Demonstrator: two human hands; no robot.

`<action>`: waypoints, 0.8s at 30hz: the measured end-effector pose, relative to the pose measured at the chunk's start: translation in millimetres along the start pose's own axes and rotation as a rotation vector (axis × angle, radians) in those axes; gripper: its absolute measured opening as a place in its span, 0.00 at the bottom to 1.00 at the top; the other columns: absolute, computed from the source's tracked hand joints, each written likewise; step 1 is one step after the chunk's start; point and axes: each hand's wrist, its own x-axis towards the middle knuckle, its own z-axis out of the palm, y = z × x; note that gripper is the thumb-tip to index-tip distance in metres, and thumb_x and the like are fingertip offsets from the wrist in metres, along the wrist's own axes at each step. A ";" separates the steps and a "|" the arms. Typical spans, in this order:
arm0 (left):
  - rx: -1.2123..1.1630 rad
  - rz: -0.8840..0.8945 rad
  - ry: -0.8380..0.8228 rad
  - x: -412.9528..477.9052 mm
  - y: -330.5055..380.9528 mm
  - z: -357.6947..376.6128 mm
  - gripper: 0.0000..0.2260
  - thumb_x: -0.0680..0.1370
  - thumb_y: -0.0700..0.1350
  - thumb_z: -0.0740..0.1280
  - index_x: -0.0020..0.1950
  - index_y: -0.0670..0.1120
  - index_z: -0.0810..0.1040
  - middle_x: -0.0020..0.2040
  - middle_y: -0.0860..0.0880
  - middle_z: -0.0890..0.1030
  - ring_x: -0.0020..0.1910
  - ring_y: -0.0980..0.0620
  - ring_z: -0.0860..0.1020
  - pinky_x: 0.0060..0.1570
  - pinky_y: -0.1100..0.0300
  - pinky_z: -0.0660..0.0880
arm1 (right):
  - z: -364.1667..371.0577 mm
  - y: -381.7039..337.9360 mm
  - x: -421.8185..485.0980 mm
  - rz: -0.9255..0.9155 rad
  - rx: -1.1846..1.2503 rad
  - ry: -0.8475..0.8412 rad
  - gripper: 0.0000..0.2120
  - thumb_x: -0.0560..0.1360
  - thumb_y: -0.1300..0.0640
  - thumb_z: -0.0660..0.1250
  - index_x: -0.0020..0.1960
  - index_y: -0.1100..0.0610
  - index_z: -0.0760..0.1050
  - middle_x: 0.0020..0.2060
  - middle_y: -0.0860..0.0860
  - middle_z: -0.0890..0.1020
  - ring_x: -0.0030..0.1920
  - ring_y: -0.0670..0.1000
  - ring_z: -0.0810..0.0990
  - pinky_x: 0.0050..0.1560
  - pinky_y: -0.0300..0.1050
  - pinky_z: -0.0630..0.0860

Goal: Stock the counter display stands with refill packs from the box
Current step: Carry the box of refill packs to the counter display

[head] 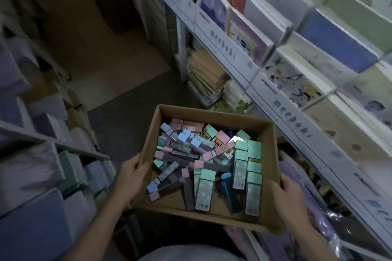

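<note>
Grip: the box (212, 110) was clasped at its side walls by left hand (129, 178) and right hand (290, 195) — best carried level, refill packs (204, 189) loose between.

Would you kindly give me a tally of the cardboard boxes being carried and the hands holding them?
cardboard box: 1
hands holding it: 2, left hand and right hand
Total: 3
The refill packs inside overlap too much to count.
</note>
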 end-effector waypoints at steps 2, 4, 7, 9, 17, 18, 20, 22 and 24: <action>-0.035 -0.021 0.068 13.4 4.8 -22.6 0.14 0.82 0.44 0.64 0.42 0.63 0.79 0.39 0.55 0.84 0.40 0.54 0.83 0.42 0.53 0.80 | 15.2 -31.0 15.9 -0.045 -0.009 -0.029 0.18 0.76 0.62 0.65 0.45 0.37 0.81 0.38 0.41 0.86 0.42 0.49 0.84 0.42 0.52 0.82; -0.065 -0.035 0.116 27.4 10.1 -42.2 0.13 0.82 0.45 0.64 0.42 0.61 0.79 0.41 0.54 0.84 0.42 0.52 0.82 0.43 0.53 0.79 | 28.8 -62.9 32.0 -0.083 -0.017 -0.067 0.17 0.77 0.59 0.64 0.47 0.36 0.80 0.38 0.40 0.86 0.41 0.46 0.84 0.42 0.53 0.82; -0.111 -0.058 0.190 50.2 16.3 -69.1 0.13 0.81 0.45 0.65 0.41 0.61 0.81 0.39 0.53 0.84 0.42 0.52 0.82 0.40 0.55 0.76 | 49.3 -108.5 65.0 -0.156 -0.040 -0.106 0.14 0.77 0.58 0.65 0.47 0.37 0.81 0.38 0.39 0.85 0.41 0.46 0.84 0.42 0.52 0.82; -0.162 -0.068 0.238 65.6 23.7 -85.1 0.14 0.81 0.46 0.65 0.40 0.63 0.82 0.38 0.54 0.85 0.38 0.55 0.83 0.39 0.56 0.76 | 64.9 -141.2 88.7 -0.199 -0.071 -0.135 0.11 0.77 0.56 0.66 0.45 0.40 0.82 0.37 0.37 0.85 0.41 0.46 0.84 0.41 0.51 0.81; -0.305 -0.161 0.396 126.0 66.0 -150.4 0.09 0.81 0.43 0.66 0.46 0.52 0.84 0.38 0.52 0.87 0.36 0.51 0.85 0.38 0.54 0.79 | 123.2 -284.5 178.3 -0.336 -0.149 -0.292 0.07 0.77 0.56 0.66 0.46 0.47 0.82 0.35 0.42 0.85 0.37 0.44 0.84 0.35 0.46 0.80; -0.319 -0.173 0.414 133.7 71.1 -159.9 0.09 0.81 0.43 0.66 0.46 0.51 0.84 0.38 0.50 0.86 0.37 0.48 0.85 0.38 0.53 0.78 | 130.8 -303.7 187.1 -0.360 -0.145 -0.314 0.07 0.77 0.57 0.66 0.46 0.47 0.82 0.35 0.42 0.85 0.37 0.44 0.84 0.36 0.47 0.81; -0.341 -0.183 0.445 150.3 81.6 -179.7 0.08 0.81 0.43 0.66 0.46 0.50 0.84 0.37 0.49 0.86 0.39 0.45 0.84 0.39 0.53 0.77 | 146.8 -339.7 202.5 -0.413 -0.143 -0.355 0.08 0.78 0.57 0.67 0.46 0.46 0.81 0.37 0.40 0.85 0.37 0.42 0.84 0.34 0.45 0.80; -0.364 -0.183 0.457 169.1 90.5 -200.3 0.09 0.82 0.44 0.65 0.48 0.51 0.84 0.38 0.50 0.86 0.39 0.47 0.84 0.37 0.54 0.76 | 165.5 -373.3 218.1 -0.450 -0.149 -0.381 0.07 0.78 0.56 0.67 0.46 0.46 0.81 0.38 0.39 0.85 0.37 0.40 0.84 0.31 0.42 0.79; -0.388 -0.174 0.465 188.8 98.2 -221.2 0.09 0.82 0.45 0.64 0.50 0.53 0.84 0.40 0.50 0.86 0.39 0.49 0.85 0.37 0.54 0.76 | 185.8 -407.3 232.4 -0.478 -0.171 -0.398 0.07 0.79 0.55 0.66 0.46 0.46 0.81 0.38 0.39 0.85 0.37 0.41 0.84 0.31 0.42 0.80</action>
